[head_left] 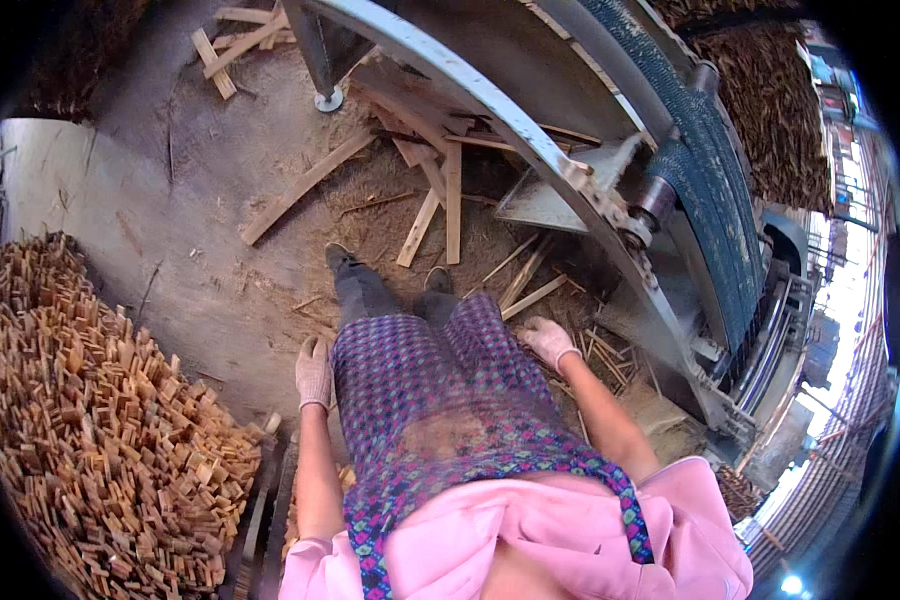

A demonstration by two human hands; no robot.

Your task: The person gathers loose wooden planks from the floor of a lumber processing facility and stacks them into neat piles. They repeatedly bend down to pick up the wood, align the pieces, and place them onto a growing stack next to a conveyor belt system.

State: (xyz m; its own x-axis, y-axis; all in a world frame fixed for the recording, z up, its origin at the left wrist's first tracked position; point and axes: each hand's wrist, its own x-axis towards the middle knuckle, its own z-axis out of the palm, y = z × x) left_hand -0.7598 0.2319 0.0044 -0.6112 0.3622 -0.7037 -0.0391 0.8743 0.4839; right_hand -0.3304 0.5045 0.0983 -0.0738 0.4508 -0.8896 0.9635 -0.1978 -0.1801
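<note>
My left hand (313, 373), in a pale knitted glove, hangs beside my left thigh with its fingers stretched out and nothing in it. At my right thigh, my right hand (547, 341) wears a matching glove. Its fingers are loosely bent and apart, and no held thing shows. Both hands are close to my patterned apron (440, 385). A narrow wood strip (535, 298) lies on the floor past my right hand, with thin wood scraps (610, 360) to its right.
A big heap of short wood pieces (120, 430) fills the left side. Longer boards (453, 200) lie strewn on the dusty floor (210, 260) ahead of my feet. A large machine with a curved metal frame (510, 110) and blue-green housing (705, 200) stands at the right.
</note>
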